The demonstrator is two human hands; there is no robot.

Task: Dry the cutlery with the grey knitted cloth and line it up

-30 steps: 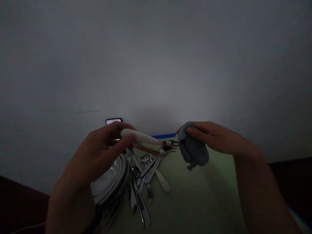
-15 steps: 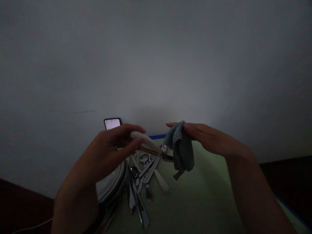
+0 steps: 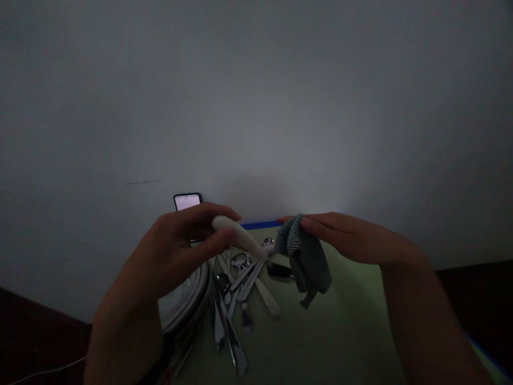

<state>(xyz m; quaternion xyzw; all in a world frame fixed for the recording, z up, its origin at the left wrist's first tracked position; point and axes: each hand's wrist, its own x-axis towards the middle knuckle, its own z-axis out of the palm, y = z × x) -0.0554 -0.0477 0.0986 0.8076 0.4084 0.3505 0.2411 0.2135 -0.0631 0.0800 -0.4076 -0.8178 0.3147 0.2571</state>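
My left hand (image 3: 188,240) pinches a fork (image 3: 240,235) by the end of its thick white handle, between thumb and fingers. Its metal head points right and down, towards a folded grey-green cloth (image 3: 310,264). The cloth hangs from my right hand (image 3: 340,232), gripped between thumb and fingers. The fork's tip ends close by the cloth's left edge; contact is hard to make out in the dim light. Beneath both hands lies a loose pile of cutlery (image 3: 230,326), with metal handles, spoons and another white handle (image 3: 267,299).
A stack of white plates (image 3: 188,299) stands left of the cutlery, partly behind my left forearm. A lit phone (image 3: 187,201) leans by the wall (image 3: 256,107) at the back. The pale green table (image 3: 320,342) has a blue edge. A thin white cable (image 3: 52,370) runs at lower left.
My right hand has moved slightly down and right with the cloth, drawing it off the fork's head, more of which now shows. My left hand has hardly moved.
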